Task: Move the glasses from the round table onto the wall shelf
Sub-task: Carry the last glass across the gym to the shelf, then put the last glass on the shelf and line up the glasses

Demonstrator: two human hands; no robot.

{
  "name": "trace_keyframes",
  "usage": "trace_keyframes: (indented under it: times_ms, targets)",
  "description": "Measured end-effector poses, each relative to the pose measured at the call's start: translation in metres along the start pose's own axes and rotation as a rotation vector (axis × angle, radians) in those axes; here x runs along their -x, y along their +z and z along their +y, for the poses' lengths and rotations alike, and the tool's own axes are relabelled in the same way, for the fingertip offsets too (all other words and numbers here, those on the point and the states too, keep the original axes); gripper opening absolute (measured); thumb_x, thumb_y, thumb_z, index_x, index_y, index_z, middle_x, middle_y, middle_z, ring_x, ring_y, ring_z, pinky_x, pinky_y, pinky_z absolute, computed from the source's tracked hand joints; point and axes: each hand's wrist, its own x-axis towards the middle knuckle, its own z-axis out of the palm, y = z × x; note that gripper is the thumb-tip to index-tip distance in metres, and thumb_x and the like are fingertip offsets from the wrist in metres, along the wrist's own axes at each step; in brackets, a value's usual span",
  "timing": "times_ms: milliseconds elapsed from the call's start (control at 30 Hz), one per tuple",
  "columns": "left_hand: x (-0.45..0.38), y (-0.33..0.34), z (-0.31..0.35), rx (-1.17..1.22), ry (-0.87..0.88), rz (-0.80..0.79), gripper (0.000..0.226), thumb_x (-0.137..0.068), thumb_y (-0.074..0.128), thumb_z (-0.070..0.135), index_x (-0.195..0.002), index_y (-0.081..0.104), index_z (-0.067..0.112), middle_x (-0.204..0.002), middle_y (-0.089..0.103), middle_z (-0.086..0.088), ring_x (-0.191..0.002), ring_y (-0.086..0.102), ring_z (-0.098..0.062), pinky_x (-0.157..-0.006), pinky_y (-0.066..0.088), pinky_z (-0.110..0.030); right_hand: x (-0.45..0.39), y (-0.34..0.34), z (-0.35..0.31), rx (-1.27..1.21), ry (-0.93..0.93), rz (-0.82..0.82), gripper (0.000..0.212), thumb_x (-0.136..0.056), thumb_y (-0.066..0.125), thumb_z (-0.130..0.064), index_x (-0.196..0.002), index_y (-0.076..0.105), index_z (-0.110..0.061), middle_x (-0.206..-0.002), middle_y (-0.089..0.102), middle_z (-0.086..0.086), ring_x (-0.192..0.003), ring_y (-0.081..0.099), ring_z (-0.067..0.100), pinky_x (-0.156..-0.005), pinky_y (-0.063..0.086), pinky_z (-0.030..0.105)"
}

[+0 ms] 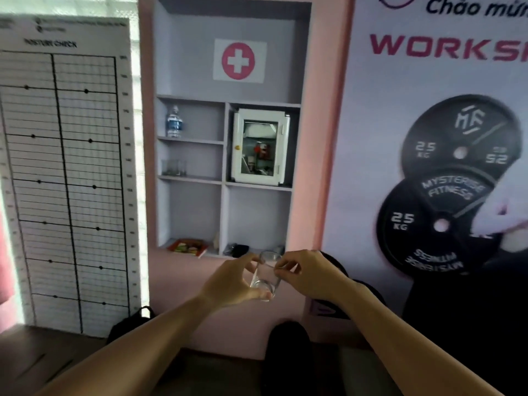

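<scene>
Chart (pixel 65 172) stands far left, clear of the work path. Next right is the shelf (pixel 191 178), a recessed wall unit w/ several compartments. Upper-left compartment holds a bottle (pixel 174 122). The one below it holds what look like clear glasses (pixel 173 167), blurred; count can't be told. Right column holds a white cabinet (pixel 260 147). Bottom compartments hold small items, too blurred to name.

Left hand (pixel 231 281) grips the glass (pixel 265 277) from the left, fingers curled round its lower body and base. Glass is held in mid-air, below and in front of the shelf's bottom edge, tilted slightly, rim away from the camera. Right hand (pixel 305 274) pinches the rim area from the right w/ thumb and fingertips. Both hands are closed on the same glass. The round table isn't in view.

Step in hand (est.): carry phase, glass in transit to the shelf.

Next move req.: raise the glass up and left to the mid-left compartment, level it upright, and set it beside the glasses there w/o knocking them. Poster (pixel 445 167) at right plays no part.
</scene>
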Motion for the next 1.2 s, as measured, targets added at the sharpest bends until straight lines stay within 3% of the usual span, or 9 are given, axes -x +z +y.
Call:
trace_keyframes:
  times_ms: [200,267,367,467,567,700,933,1067,1200]
  targets:
    - [-0.088,-0.025,-0.06,-0.034,-0.105,0.147,0.07,-0.052,0.086,0.061,-0.113,0.057,0.039,-0.104,0.065,0.02,-0.094,0.063,-0.004,-0.08,0.052,-0.024,-0.136,0.014,0.03,-0.071,-0.117,-0.074,0.014,-0.093,0.065,-0.036,-0.102,0.074,-0.028,-0.094,0.071,-0.012,-0.085,0.065,0.006,-0.078,0.053,0.019]
    - [-0.109,-0.032,-0.081,-0.004,-0.137,0.227,0.067,-0.052,0.087,0.059,-0.11,0.058,0.041,-0.102,0.064,0.021,-0.097,0.064,-0.002,-0.082,0.055,-0.027,-0.177,0.021,0.033,-0.1,-0.15,-0.064,0.011,-0.093,0.066,-0.034,-0.098,0.074,-0.029,-0.094,0.072,-0.011,-0.082,0.064,0.005,-0.074,0.052,0.018]
    - [-0.13,-0.045,-0.118,0.005,-0.197,0.333,0.067,-0.052,0.09,0.054,-0.111,0.062,0.038,-0.1,0.065,0.023,-0.091,0.066,0.0,-0.079,0.058,-0.027,-0.236,0.045,0.032,-0.109,-0.212,-0.083,0.009,-0.092,0.066,-0.034,-0.096,0.073,-0.03,-0.094,0.072,-0.012,-0.077,0.063,0.003,-0.07,0.048,0.015]
    - [-0.143,-0.066,-0.154,-0.019,-0.223,0.389,0.066,-0.053,0.091,0.049,-0.111,0.063,0.037,-0.098,0.069,0.019,-0.078,0.065,0.007,-0.07,0.049,-0.009,-0.288,0.073,0.024,-0.127,-0.255,-0.124,0.009,-0.091,0.066,-0.036,-0.097,0.072,-0.032,-0.095,0.073,-0.013,-0.078,0.065,0.005,-0.077,0.054,0.022]
    - [-0.161,-0.09,-0.199,-0.044,-0.24,0.41,0.067,-0.054,0.093,0.044,-0.113,0.063,0.036,-0.096,0.07,0.018,-0.072,0.064,0.012,-0.064,0.044,-0.004,-0.341,0.101,0.01,-0.137,-0.302,-0.137,0.011,-0.092,0.066,-0.035,-0.099,0.072,-0.03,-0.093,0.073,-0.011,-0.074,0.065,0.001,-0.074,0.053,0.019]
    - [-0.196,-0.121,-0.269,-0.068,-0.236,0.422,0.075,-0.054,0.093,0.046,-0.12,0.06,0.032,-0.104,0.072,0.015,-0.067,0.065,0.011,-0.066,0.05,-0.01,-0.411,0.135,-0.01,-0.175,-0.335,-0.178,0.012,-0.094,0.065,-0.034,-0.101,0.071,-0.026,-0.086,0.067,-0.015,-0.068,0.066,0.002,-0.062,0.053,0.013]
    - [-0.276,-0.187,-0.366,-0.079,-0.205,0.399,0.078,-0.059,0.089,0.05,-0.127,0.053,0.035,-0.115,0.065,0.016,-0.062,0.069,0.001,-0.057,0.052,-0.013,-0.545,0.169,-0.036,-0.077,-0.332,-0.168,0.018,-0.095,0.063,-0.039,-0.106,0.07,-0.026,-0.107,0.07,-0.007,-0.089,0.063,0.008,-0.084,0.054,0.026]
    - [-0.326,-0.221,-0.402,-0.1,-0.147,0.429,0.077,-0.062,0.087,0.051,-0.129,0.055,0.031,-0.116,0.063,0.013,-0.065,0.071,-0.006,-0.062,0.056,-0.018,-0.605,0.179,-0.043,-0.101,-0.356,-0.085,0.017,-0.096,0.062,-0.035,-0.107,0.07,-0.025,-0.108,0.067,-0.009,-0.084,0.057,0.003,-0.073,0.043,0.015]
    - [-0.372,-0.241,-0.43,-0.101,-0.135,0.447,0.076,-0.061,0.088,0.05,-0.127,0.056,0.033,-0.111,0.062,0.014,-0.067,0.071,-0.009,-0.064,0.057,-0.023,-0.658,0.186,-0.039,-0.102,-0.346,-0.041,0.018,-0.096,0.063,-0.035,-0.109,0.069,-0.025,-0.109,0.066,-0.01,-0.084,0.06,0.004,-0.074,0.046,0.016]
